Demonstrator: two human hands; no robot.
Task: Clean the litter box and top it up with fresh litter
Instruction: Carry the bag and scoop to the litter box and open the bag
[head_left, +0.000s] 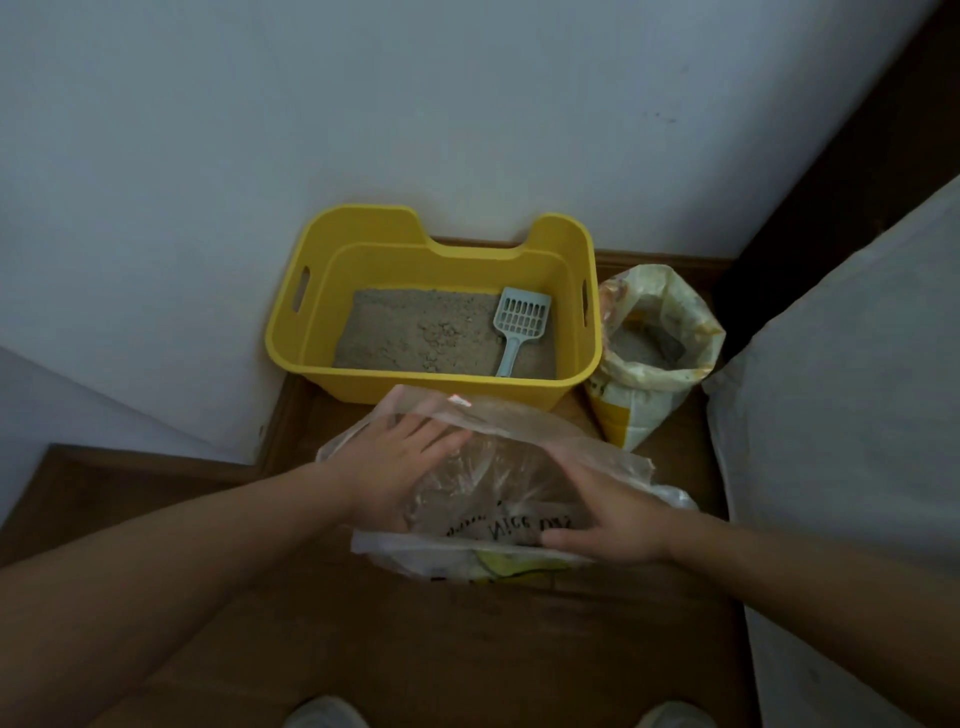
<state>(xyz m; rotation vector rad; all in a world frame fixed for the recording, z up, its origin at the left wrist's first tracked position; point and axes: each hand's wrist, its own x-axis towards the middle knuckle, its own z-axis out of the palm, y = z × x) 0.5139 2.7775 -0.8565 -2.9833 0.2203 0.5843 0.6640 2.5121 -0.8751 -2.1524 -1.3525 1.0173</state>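
A yellow litter box (311, 332) stands against the wall, holding grey-brown litter with clumps near its middle. A pale blue slotted scoop (519, 322) lies in the litter at the right side. An opened sack of fresh litter (649, 395) stands just right of the box. In front of the box a clear plastic bag (519, 431) with black printing rests on the floor. My left hand (395, 457) lies flat with fingers spread, pushed in at the bag's left opening. My right hand (608, 519) presses on the bag's right side, fingers spread over the plastic.
White walls meet in a corner behind the box. A pale fabric-covered edge (841, 415), like a mattress, fills the right side. The floor (415, 649) is dark wood, with a step down at the left. Two shoe tips (322, 714) show at the bottom edge.
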